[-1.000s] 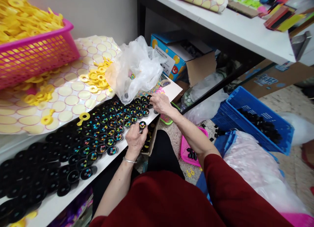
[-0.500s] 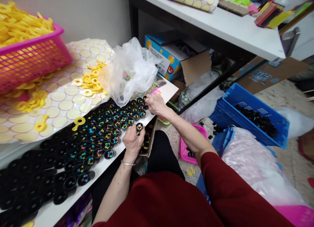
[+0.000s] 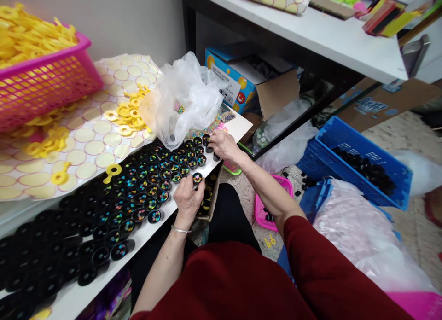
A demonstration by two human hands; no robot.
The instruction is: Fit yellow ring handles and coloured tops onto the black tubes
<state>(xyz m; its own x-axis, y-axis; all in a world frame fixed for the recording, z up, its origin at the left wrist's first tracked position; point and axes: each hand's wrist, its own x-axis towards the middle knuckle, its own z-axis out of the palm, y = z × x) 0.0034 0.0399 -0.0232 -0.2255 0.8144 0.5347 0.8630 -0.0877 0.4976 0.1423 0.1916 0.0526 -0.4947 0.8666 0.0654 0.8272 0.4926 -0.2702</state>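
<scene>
Black plastic round cup (image 3: pixel 197 177) w/ coloured beads inside sits at the front edge of the white shelf board (image 3: pixel 148 239), pinched betw. thumb & fingertips of the left hand (image 3: pixel 188 198). Right hand (image 3: pixel 224 145) lies palm-down at the far end of the rows of black cups (image 3: pixel 155 182), fingertips touching cups there; can't tell if it grips 1.

Cups in the rows near both hands show bright beads. Those further left look dark & empty, approx. half the lot or more, so by my reading a big share is unfilled.

Just behind the right hand lies a loose patch of coloured beads (image 3: pixel 211 125) beside a crumpled clear plastic bag (image 3: pixel 186 96). Behind the rows: a sheet of round cream stickers (image 3: pixel 90 142) w/ yellow plastic rings (image 3: pixel 129 113) on it, 1 ring (image 3: pixel 112 170) touching the cups. A pink mesh basket (image 3: pixel 44 87) of more rings stands far left. On the floor to the right, well apart, a blue plastic crate (image 3: pixel 355 147) holds black parts
</scene>
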